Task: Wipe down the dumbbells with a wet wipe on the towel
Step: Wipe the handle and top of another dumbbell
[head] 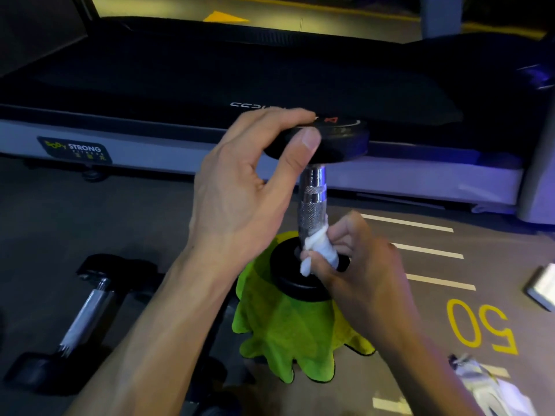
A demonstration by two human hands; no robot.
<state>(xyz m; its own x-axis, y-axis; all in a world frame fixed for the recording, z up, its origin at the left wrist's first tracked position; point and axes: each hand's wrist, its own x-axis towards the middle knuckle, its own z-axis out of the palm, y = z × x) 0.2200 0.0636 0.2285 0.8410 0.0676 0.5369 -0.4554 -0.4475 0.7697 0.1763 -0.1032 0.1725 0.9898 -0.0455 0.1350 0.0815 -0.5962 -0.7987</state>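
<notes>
A black dumbbell with a chrome handle (312, 199) stands upright on a green towel (285, 328) draped over something low. My left hand (240, 187) grips the rim of its top head between thumb and fingers. My right hand (363, 265) pinches a white wet wipe (319, 250) against the bottom of the handle, just above the lower head. A second dumbbell (87, 310) lies on the floor at the left.
A treadmill (210, 85) runs across the back, close behind the upright dumbbell. The grey floor at the right carries white lines and a yellow "50". A wipe packet (486, 382) lies at the lower right, and a white flat object (543, 286) at the right edge.
</notes>
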